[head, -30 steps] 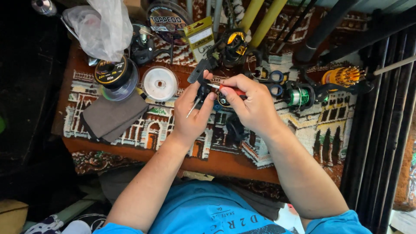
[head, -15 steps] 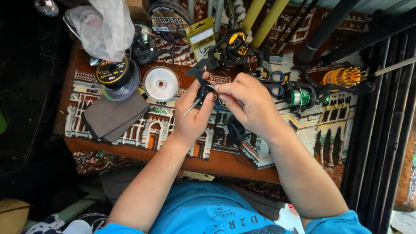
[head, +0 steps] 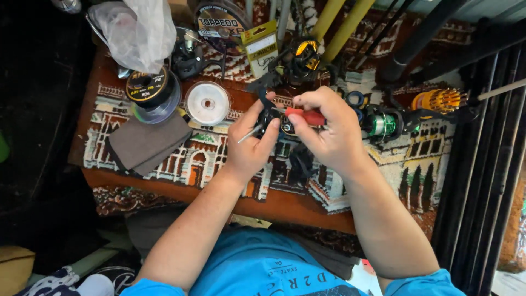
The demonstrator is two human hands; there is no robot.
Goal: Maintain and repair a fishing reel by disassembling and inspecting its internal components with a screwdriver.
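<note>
My left hand (head: 249, 148) grips a small black fishing reel (head: 270, 116) above the patterned mat, a thin silver part sticking out toward the lower left. My right hand (head: 329, 131) holds a red-handled screwdriver (head: 307, 116) whose tip points left into the reel. Both hands meet over the middle of the table. The reel's body is mostly hidden by my fingers.
A white line spool (head: 207, 102), a dark spool (head: 149, 90), a grey cloth (head: 148, 141) and a plastic bag (head: 137, 30) lie at left. A green reel (head: 383, 123) and an orange spool (head: 438, 100) sit at right. Fishing rods (head: 482, 137) stand along the right edge.
Both hands stay on the reel. The red handle was hidden in my fingers half a second ago and shows again; my hands shifted slightly.
</note>
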